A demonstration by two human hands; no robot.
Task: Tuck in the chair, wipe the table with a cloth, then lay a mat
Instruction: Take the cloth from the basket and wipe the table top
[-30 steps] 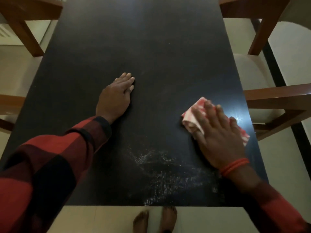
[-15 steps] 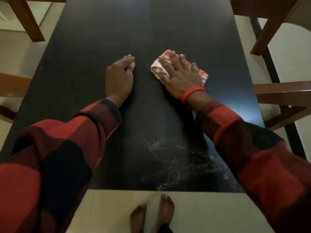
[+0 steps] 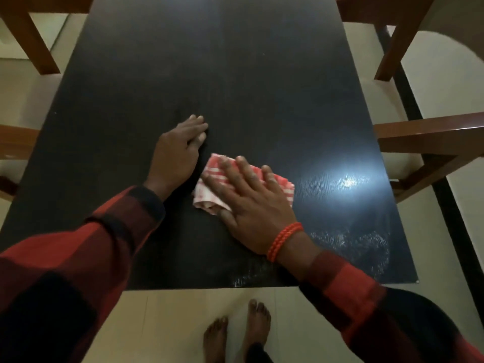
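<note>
I see a dim room with a pale floor and a dark worktop running away from me, a bright glare on its right side. No containers are in sight. My right hand lies flat with fingers spread, pressing a folded red-and-white cloth onto the worktop near its middle, toward the near edge. My left hand rests palm down just beside the cloth, fingers straight and together. Whitish smears mark the near right corner. Wooden chairs flank both long sides, the right one's frame close to the worktop edge. My bare feet stand just off the near edge. The far half of the worktop lies open.
</note>
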